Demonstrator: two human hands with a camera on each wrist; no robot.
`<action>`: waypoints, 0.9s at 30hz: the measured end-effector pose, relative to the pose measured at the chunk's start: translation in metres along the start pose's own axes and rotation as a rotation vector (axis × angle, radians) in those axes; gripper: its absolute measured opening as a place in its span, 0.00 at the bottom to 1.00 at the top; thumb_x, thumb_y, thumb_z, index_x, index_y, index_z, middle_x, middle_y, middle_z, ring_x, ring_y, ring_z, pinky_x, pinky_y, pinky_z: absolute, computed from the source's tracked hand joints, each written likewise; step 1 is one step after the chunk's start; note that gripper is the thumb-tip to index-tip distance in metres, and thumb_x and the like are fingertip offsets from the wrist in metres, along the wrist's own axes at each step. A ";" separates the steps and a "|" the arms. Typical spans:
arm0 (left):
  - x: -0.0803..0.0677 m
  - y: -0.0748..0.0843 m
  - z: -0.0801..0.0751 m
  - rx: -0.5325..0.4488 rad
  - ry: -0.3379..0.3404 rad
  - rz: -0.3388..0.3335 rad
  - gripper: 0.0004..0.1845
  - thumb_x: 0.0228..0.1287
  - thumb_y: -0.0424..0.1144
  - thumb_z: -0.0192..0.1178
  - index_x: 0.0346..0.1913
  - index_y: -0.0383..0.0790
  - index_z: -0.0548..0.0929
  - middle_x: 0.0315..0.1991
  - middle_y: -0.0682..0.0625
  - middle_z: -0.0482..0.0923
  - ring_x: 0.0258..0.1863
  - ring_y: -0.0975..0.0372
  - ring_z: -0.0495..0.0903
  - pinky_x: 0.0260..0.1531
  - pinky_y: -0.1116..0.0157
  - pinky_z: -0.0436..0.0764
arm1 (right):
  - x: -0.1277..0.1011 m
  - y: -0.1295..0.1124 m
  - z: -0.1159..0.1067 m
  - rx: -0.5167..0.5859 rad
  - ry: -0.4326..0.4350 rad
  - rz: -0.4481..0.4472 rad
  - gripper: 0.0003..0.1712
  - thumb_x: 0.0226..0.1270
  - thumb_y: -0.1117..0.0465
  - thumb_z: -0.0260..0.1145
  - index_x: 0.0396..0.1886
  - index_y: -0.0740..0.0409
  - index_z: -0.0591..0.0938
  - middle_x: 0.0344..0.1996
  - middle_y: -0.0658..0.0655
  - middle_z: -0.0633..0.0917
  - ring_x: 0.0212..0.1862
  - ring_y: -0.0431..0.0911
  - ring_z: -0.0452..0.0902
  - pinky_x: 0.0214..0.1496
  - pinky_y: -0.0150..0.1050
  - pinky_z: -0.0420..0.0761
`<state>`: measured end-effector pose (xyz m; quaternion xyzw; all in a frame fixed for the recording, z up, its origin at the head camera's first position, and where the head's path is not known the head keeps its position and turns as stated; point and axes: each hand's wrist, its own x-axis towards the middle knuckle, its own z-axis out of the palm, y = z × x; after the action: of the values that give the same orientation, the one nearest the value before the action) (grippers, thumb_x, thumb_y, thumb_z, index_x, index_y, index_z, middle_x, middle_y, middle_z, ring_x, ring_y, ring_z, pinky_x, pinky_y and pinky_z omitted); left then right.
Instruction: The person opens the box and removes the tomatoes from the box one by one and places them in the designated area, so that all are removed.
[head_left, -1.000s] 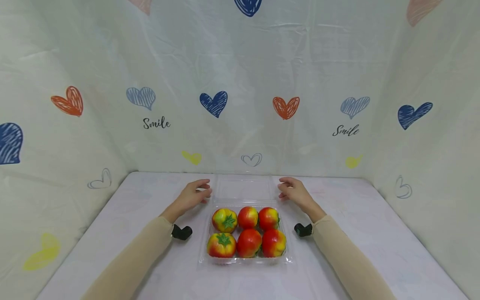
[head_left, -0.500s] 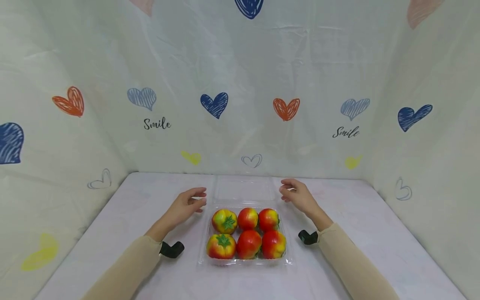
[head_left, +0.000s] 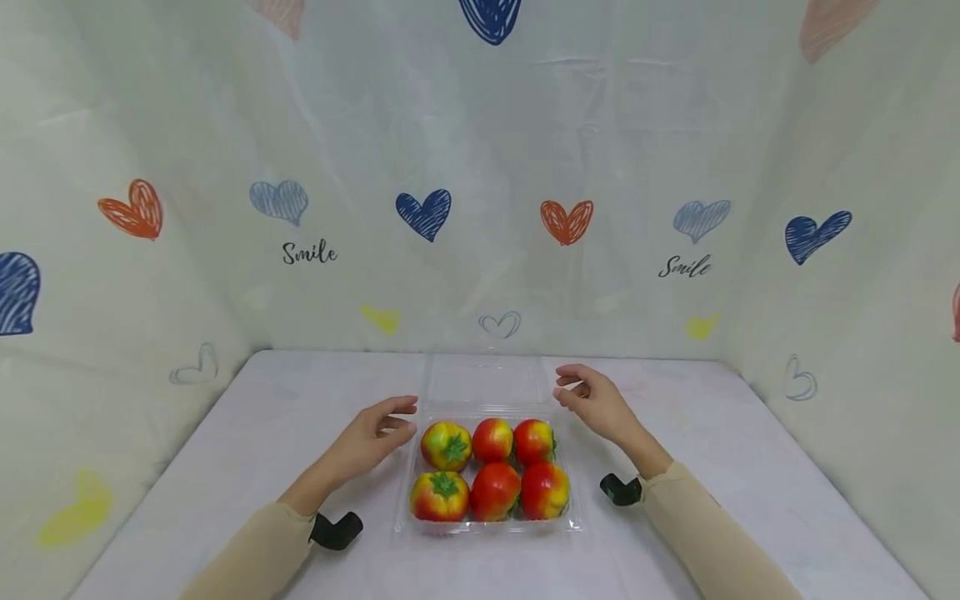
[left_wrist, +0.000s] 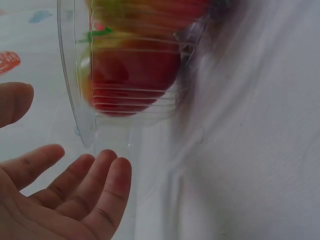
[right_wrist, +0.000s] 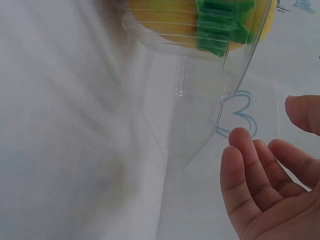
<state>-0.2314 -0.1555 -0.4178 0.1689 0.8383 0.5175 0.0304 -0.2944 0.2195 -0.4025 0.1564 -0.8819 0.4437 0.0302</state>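
A clear plastic clamshell box (head_left: 405,510) sits mid-table with several red and yellow tomatoes (head_left: 492,487) in it. Its clear lid (head_left: 486,382) lies open flat behind it. My left hand (head_left: 372,433) hovers just left of the box's back corner, fingers relaxed, holding nothing. My right hand (head_left: 594,402) hovers at the right back corner beside the lid, also holding nothing. In the left wrist view the left hand (left_wrist: 60,197) is near the box rim (left_wrist: 75,100). In the right wrist view the right hand (right_wrist: 267,192) is close to the box edge (right_wrist: 230,90).
The white table (head_left: 735,467) is walled on three sides by a cloth (head_left: 480,167) printed with hearts. Black wrist mounts (head_left: 336,530) sit at both cuffs.
Both hands have drawn back toward me from beside the lid. The left hand moved more, to the box's back left corner. The box and tomatoes have not moved.
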 end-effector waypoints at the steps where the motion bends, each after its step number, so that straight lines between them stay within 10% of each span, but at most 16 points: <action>1: -0.002 0.000 0.001 -0.002 -0.001 0.003 0.29 0.67 0.42 0.60 0.67 0.36 0.67 0.59 0.35 0.72 0.50 0.51 0.79 0.46 0.60 0.83 | -0.002 -0.001 0.000 -0.020 0.001 -0.012 0.25 0.67 0.52 0.64 0.59 0.58 0.75 0.47 0.56 0.81 0.40 0.48 0.79 0.42 0.38 0.82; 27: -0.033 0.004 0.014 -0.068 -0.244 0.005 0.51 0.58 0.46 0.68 0.75 0.35 0.48 0.73 0.33 0.48 0.67 0.41 0.61 0.61 0.50 0.69 | -0.034 -0.008 0.007 -0.095 -0.120 -0.302 0.19 0.60 0.51 0.70 0.49 0.51 0.82 0.48 0.43 0.79 0.54 0.48 0.73 0.58 0.59 0.74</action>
<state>-0.1959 -0.1525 -0.4250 0.2314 0.8100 0.5212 0.1366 -0.2594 0.2182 -0.4070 0.3117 -0.8685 0.3820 0.0510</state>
